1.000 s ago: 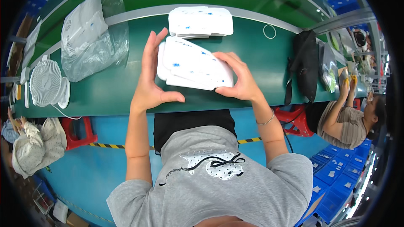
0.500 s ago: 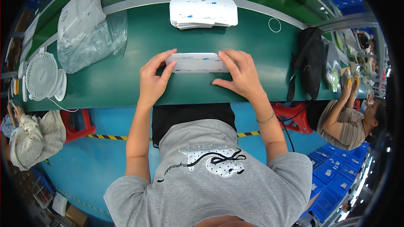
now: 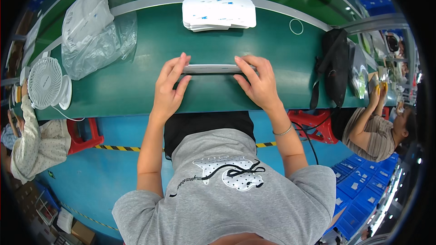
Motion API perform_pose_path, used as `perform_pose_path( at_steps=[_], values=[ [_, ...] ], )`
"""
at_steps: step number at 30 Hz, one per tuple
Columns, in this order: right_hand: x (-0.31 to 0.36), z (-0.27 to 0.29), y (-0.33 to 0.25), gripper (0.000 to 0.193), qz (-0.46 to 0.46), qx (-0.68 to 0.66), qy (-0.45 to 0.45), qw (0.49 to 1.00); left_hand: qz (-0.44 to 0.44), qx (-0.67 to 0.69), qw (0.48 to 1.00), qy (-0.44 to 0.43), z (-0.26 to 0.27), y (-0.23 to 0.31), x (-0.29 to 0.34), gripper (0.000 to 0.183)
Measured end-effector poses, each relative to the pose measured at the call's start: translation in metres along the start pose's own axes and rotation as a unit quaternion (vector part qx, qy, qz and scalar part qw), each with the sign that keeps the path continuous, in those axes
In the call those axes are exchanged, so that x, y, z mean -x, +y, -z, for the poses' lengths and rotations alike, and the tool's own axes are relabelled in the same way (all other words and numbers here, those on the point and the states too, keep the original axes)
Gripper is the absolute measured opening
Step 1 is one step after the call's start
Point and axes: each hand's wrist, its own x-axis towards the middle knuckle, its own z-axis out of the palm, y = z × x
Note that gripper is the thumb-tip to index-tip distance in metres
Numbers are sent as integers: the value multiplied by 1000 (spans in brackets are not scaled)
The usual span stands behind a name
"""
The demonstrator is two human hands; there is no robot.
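A thin stack of white sheets with blue marks (image 3: pixel 212 69) stands nearly on edge above the green table in front of me, so I see mostly its long upper edge. My left hand (image 3: pixel 170 84) grips its left end, fingers at the far side and thumb at the near side. At the right end, my right hand (image 3: pixel 260 81) holds it with the index finger over the edge and the thumb lower down. Beyond them lies a larger pile of white sheets (image 3: pixel 219 11) with the same blue marks.
A clear plastic bag with white contents (image 3: pixel 97 27) lies back left, near a white fan (image 3: pixel 45 83). A rubber-band-like ring (image 3: pixel 296 26) and a black bag (image 3: pixel 334 68) are on the right. Co-workers sit at both sides; red stools (image 3: pixel 313 124) stand by the table's front edge.
The held sheets have tilted from showing their face to nearly edge-on. My right thumb has moved up toward them. The co-worker at left has stretched an arm toward the fan.
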Motion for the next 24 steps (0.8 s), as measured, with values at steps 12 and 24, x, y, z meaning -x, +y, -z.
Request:
perform_pose_path(
  at_steps=[12,24],
  values=[
    [-1,-2,-1,81,-21,22,-26,999,29,-31,999,35,0,-2,-3,44],
    [-11,5,10,77,39,122,-73,989,123,1,992,8,0,0,-7,41]
  ],
)
